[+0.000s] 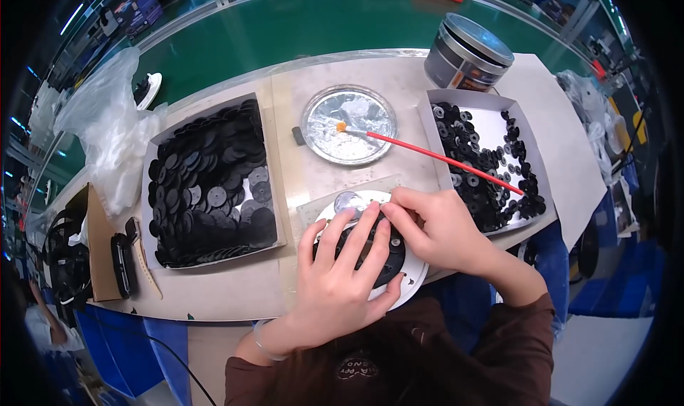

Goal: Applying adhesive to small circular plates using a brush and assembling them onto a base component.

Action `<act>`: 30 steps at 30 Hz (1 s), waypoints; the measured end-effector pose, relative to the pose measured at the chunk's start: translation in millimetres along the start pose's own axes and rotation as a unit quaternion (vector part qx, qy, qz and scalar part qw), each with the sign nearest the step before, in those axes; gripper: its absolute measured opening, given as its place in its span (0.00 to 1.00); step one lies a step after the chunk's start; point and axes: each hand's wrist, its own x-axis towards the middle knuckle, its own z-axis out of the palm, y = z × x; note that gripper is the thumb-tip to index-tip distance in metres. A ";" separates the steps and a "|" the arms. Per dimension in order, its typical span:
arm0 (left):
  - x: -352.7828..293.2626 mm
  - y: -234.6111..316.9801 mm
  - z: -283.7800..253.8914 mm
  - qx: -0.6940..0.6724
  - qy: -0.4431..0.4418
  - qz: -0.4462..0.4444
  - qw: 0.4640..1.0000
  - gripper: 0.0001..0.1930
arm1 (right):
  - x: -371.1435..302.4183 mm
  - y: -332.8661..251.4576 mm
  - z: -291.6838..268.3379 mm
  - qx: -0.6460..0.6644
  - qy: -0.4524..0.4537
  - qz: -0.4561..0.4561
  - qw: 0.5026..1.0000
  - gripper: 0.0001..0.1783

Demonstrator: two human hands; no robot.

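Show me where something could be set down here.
Free: the tabletop strip between the left box and the table's near edge; the middle of the green surface behind; the pale sheet right of the right box, though its support is unclear.

Crowded: the white plate under the left hand and right hand; the red brush stretches from metal lid over right box.

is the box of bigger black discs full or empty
Mostly full: black discs cover most of the box, though some white bottom shows.
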 end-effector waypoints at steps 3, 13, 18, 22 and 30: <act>0.3 -0.4 -0.4 0.004 0.013 0.013 1.000 0.26 | -1.8 5.6 0.8 0.065 0.006 0.003 0.998 0.08; 1.4 4.2 -3.0 0.014 -0.009 -0.001 1.000 0.23 | 0.1 0.0 -3.8 -0.022 -0.008 0.012 1.000 0.09; -0.3 10.3 -1.4 0.060 -0.009 -0.013 0.998 0.23 | 3.2 -4.7 -2.1 -0.059 0.004 -0.004 0.998 0.11; 0.8 4.5 -0.9 0.022 -0.014 -0.011 1.000 0.24 | 3.2 -4.3 -2.1 -0.073 -0.001 0.016 0.997 0.10; 2.1 3.9 -3.0 0.007 -0.021 0.001 1.000 0.25 | -9.2 11.7 -50.5 -0.006 0.154 0.098 0.983 0.14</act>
